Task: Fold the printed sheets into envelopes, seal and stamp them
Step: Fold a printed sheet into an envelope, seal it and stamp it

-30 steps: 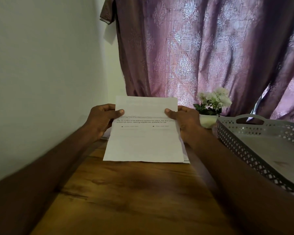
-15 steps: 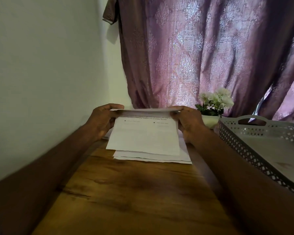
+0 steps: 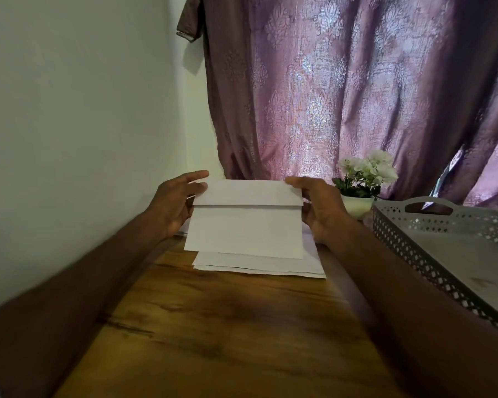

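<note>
A white printed sheet (image 3: 245,228) is held above the far end of the wooden table (image 3: 227,326), its top part folded down toward me over the front. My left hand (image 3: 174,201) pinches the sheet's upper left edge. My right hand (image 3: 318,206) pinches the upper right edge at the fold. Under the sheet, a small stack of more white sheets (image 3: 259,265) lies flat on the table, partly hidden.
A grey perforated tray (image 3: 431,254) with a handle stands at the right. A small white pot of white flowers (image 3: 360,182) sits behind my right hand. A white wall runs along the left, and a purple patterned curtain hangs behind the table.
The sheet's top part has been folded over toward me; its printed lines are now covered. The sheet has lifted a little, and the stack beneath shows.
</note>
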Available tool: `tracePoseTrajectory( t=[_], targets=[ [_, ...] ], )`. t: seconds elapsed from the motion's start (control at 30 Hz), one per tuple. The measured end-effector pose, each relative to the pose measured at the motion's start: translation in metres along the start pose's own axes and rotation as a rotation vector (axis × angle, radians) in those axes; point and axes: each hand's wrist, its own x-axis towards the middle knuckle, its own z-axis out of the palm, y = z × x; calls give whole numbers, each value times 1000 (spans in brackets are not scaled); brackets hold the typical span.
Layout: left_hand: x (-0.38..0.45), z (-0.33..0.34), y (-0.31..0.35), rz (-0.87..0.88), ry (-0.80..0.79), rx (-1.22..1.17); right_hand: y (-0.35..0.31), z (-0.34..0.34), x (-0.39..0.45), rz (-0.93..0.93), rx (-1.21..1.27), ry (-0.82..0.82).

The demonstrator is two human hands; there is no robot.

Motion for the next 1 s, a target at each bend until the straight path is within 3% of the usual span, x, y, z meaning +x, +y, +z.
tracePoseTrajectory(
  t=[0.1,0.33,0.53,0.77,1.0],
  targets=[
    [0,2,-3,0,22,10,3,3,2,-65,-30,-12],
    [3,1,-6,-49,166,-18,10,3,3,-21,-57,49],
    [-2,0,0,-108,-73,123,10,-3,11,-6,-16,181],
    [-1,-2,-8,-51,50,72,16,-1,6,43,-125,-118],
    [2,-5,0,-29,-16,129,20,-5,9,-15,-84,-86]
  ],
)
